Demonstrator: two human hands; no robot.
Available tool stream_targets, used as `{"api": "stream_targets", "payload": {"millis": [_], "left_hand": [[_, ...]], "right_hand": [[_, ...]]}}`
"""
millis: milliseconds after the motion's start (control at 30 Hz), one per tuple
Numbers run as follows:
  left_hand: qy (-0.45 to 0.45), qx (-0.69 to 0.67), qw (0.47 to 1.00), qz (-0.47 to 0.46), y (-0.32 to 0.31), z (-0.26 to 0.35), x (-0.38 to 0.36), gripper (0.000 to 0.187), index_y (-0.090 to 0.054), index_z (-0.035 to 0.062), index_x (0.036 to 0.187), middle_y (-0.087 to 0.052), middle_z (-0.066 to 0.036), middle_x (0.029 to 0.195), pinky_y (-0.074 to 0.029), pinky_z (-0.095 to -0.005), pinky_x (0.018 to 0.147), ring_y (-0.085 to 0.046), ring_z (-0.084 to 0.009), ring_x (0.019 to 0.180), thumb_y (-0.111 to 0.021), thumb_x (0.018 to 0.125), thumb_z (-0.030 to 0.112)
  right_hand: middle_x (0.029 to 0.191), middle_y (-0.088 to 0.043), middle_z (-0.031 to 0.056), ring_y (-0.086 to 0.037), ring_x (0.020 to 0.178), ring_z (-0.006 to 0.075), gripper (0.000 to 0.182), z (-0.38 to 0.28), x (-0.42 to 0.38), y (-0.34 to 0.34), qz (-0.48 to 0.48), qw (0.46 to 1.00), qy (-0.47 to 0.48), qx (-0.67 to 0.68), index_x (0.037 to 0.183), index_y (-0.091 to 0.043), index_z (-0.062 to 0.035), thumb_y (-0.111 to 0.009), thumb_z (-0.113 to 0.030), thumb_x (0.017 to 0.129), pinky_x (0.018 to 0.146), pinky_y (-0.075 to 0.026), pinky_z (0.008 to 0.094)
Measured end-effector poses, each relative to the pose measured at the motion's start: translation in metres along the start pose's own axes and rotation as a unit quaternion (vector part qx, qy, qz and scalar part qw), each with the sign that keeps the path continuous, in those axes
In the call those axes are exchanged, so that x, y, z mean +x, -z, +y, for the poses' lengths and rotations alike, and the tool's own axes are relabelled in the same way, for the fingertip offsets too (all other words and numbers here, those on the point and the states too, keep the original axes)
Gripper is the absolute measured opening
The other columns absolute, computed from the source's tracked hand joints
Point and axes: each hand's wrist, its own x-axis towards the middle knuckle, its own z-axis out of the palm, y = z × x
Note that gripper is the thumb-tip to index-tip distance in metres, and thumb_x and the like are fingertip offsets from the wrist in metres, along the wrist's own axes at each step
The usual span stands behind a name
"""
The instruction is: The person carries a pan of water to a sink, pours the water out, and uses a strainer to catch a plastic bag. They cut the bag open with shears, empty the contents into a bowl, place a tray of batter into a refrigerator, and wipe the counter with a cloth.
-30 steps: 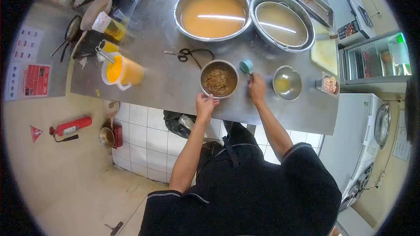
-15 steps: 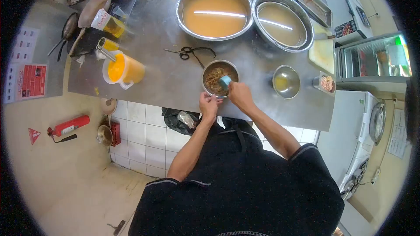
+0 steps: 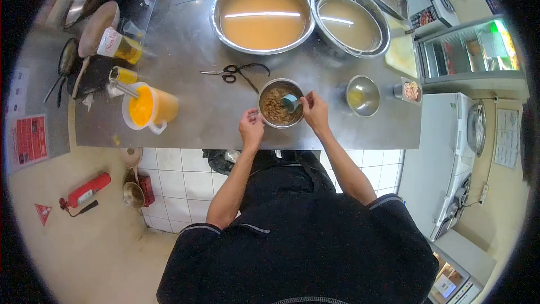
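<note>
A small steel bowl (image 3: 264,117) of brown shredded food sits near the front edge of the steel counter (image 3: 208,112). My left hand (image 3: 251,126) grips the bowl's near-left rim. My right hand (image 3: 315,110) holds a small teal measuring scoop (image 3: 290,102) dipped over the food inside the bowl.
A small steel bowl (image 3: 363,95) with yellow liquid stands to the right, with a little dish (image 3: 410,90) beyond it. Black scissors (image 3: 233,72) lie behind. A yellow-filled pitcher (image 3: 147,107) stands left. Two big basins (image 3: 263,13) (image 3: 347,19) of broth are at the back.
My right hand brought the teal scoop from the counter right of the bowl over and into the bowl. My left hand stayed on the rim.
</note>
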Motion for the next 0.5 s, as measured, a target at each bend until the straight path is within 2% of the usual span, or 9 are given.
{"api": "stream_targets", "payload": {"millis": [100, 200, 300, 400, 500], "left_hand": [[-0.004, -0.008, 0.999, -0.035, 0.003, 0.005, 0.008, 0.026, -0.054, -0.0013, 0.115, -0.064, -0.011, 0.094, -0.056, -0.0274, 0.06, -0.064, -0.0146, 0.076, -0.062, 0.092, 0.008], [0.008, -0.045, 0.998, -0.051, 0.003, 0.004, 0.014, 0.026, -0.054, -0.003, 0.115, -0.064, -0.012, 0.096, -0.057, -0.0272, 0.061, -0.064, -0.0157, 0.077, -0.062, 0.091, 0.005], [0.031, -0.085, 0.995, -0.049, 0.002, 0.009, 0.021, 0.021, -0.057, -0.0015, 0.111, -0.064, -0.011, 0.092, -0.058, -0.0273, 0.061, -0.065, -0.0157, 0.076, -0.062, 0.09, 0.003], [0.024, -0.081, 0.994, -0.071, 0.008, 0.004, 0.025, 0.019, -0.058, -0.0005, 0.107, -0.064, -0.01, 0.089, -0.058, -0.0277, 0.06, -0.064, -0.0154, 0.075, -0.062, 0.089, 0.001], [0.016, -0.075, 0.993, -0.092, 0.01, 0.003, 0.03, 0.018, -0.057, -0.0004, 0.106, -0.063, -0.01, 0.087, -0.058, -0.028, 0.06, -0.063, -0.015, 0.073, -0.062, 0.089, 0.0]], "right_hand": [[0.073, -0.065, 0.0185, -0.066, 0.067, 0.0281, 0.025, 0.006, 0.003, 0.002, 0.003, 0.995, -0.089, 0.035, 0.086, -0.06, 0.0007, -0.07, -0.022, 0.085, 0.063, -0.05, 0.0365], [0.072, -0.063, 0.0077, -0.057, 0.067, 0.0125, 0.036, 0.032, -0.001, -0.014, 0.076, 0.97, -0.192, 0.125, 0.084, -0.06, 0.0028, -0.073, -0.03, 0.086, 0.062, -0.046, 0.0295], [0.077, -0.062, 0.0059, -0.054, 0.071, 0.0119, 0.044, 0.044, -0.002, -0.021, -0.026, 0.967, -0.223, 0.119, 0.083, -0.06, 0.0027, -0.071, -0.04, 0.087, 0.065, -0.045, 0.029], [0.077, -0.062, 0.0047, -0.055, 0.071, 0.0122, 0.042, 0.053, 0.001, -0.024, -0.064, 0.973, -0.203, 0.088, 0.086, -0.063, 0.0002, -0.067, -0.042, 0.09, 0.065, -0.045, 0.0294], [0.073, -0.063, 0.0104, -0.056, 0.069, 0.0179, 0.038, 0.048, 0.003, -0.027, -0.034, 0.961, -0.195, 0.192, 0.088, -0.065, 0.0019, -0.066, -0.036, 0.091, 0.065, -0.047, 0.0343]]}}
